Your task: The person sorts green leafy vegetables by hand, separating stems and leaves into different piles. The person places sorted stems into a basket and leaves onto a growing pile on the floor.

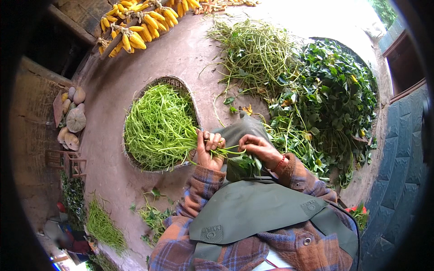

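Above my lap, my left hand (pixel 210 151) is closed around a small bunch of long green leaf stems (pixel 229 151). My right hand (pixel 261 150) pinches the right end of these stems, its fingers bent together. Dark green leaves (pixel 247 166) hang just below that hand. Left of my hands stands a woven basket (pixel 197 108), heaped with bright green stripped stems (pixel 158 128); their right edge reaches close to my left hand. To my right lies a big pile of leafy green vines (pixel 332 86).
A tangle of bare vines (pixel 253 49) lies beyond the basket on the floor (pixel 104 117). Corn cobs (pixel 144 27) hang at the far left, with pumpkins (pixel 75 119) by the left wall. More stems (pixel 105 226) lie at lower left. A blue-grey door (pixel 398 167) stands at right.
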Demonstrator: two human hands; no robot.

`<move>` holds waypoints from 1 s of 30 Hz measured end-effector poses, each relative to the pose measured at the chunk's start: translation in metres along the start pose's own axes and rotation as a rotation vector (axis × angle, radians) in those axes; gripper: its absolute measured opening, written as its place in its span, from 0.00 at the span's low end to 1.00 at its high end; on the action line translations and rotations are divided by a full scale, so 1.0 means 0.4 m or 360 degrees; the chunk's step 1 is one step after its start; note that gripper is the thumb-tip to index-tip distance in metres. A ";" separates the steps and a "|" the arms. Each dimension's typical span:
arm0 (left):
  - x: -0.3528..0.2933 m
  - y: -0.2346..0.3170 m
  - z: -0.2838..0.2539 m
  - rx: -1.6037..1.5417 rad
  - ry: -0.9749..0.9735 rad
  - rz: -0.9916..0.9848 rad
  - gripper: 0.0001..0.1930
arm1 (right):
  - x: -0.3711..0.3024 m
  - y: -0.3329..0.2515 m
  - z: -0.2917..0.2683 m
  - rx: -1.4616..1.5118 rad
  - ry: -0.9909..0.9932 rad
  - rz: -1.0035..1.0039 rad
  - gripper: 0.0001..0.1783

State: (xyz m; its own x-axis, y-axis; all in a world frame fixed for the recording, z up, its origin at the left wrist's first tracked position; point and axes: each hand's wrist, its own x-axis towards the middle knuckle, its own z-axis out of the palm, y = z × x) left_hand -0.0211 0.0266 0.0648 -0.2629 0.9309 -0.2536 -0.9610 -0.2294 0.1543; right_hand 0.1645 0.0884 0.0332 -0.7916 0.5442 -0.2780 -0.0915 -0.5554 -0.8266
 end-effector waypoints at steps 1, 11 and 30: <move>0.001 0.000 -0.003 -0.0002 -0.0031 -0.0007 0.19 | -0.013 -0.016 0.019 0.0057 -0.0120 0.0141 0.09; -0.001 0.001 0.009 0.0122 -0.0190 -0.0118 0.19 | 0.001 0.017 0.080 0.0389 -0.0155 0.0309 0.16; 0.002 -0.025 -0.018 0.0489 -0.0114 -0.0068 0.19 | 0.012 0.055 0.064 0.0166 0.0107 0.0020 0.09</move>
State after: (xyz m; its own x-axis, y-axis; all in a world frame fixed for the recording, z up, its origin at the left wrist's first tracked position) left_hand -0.0122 0.0277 0.0562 -0.2054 0.9581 -0.1997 -0.8975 -0.1030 0.4287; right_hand 0.1434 0.0628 0.0263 -0.7512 0.5755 -0.3231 -0.1468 -0.6230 -0.7683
